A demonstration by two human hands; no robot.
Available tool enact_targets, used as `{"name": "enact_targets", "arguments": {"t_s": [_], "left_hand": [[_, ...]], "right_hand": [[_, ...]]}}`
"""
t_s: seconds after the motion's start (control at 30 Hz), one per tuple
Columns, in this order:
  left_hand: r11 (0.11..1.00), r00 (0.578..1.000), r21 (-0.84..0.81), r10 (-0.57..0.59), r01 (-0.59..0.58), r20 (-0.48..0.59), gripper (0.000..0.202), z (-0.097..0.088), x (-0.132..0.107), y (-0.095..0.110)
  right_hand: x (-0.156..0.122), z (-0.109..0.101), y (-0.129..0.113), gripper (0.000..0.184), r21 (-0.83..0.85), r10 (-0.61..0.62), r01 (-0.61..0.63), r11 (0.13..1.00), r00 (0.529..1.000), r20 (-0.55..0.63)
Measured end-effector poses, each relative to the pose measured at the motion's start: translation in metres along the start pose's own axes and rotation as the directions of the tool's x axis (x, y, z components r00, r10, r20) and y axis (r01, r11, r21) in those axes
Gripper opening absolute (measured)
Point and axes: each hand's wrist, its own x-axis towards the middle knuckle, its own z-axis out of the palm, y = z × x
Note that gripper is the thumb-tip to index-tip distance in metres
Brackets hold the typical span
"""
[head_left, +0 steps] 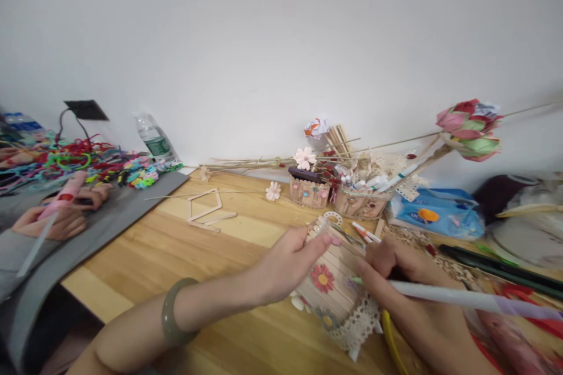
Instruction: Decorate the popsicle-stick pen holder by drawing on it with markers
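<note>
Pale wooden table (185,258) pushed up against a plain white wall, and it's pretty cluttered. The left hand (285,263), with a green bangle (173,310) on the wrist, has thumb and fingers pinched tight on the top rim of a stick box (328,281). The box lies tilted at the near middle of the table, with a red flower on its side and lace trim (358,325) along the bottom. The right hand (396,272) is curled closed around a white rod (461,297), gripped near its front end. The rod's tip sits right against the side of the box, and the two hands are almost touching.

Room-wise, the open wood is to the left of the box, with only a few loose sticks (206,211) further back. Behind the box it's tight: two decorated holders (309,190) (360,202) full of pens. A blue packet (440,211) and a paper flower ball (470,129) crowd the right. Far left there's a grey mat (109,217) where another person's hands (57,217) hold something pink, with a water bottle (152,137) behind.
</note>
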Motion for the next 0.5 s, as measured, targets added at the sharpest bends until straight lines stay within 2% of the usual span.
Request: {"name": "enact_targets", "arguments": {"t_s": [0.5], "left_hand": [[0.999, 1.000, -0.050, -0.011, 0.012, 0.014, 0.038, 0.0003, -0.0022, 0.0017]], "right_hand": [[-0.0002, -0.0022, -0.0006, 0.031, 0.020, 0.011, -0.012, 1.000, 1.000, 0.008]]}}
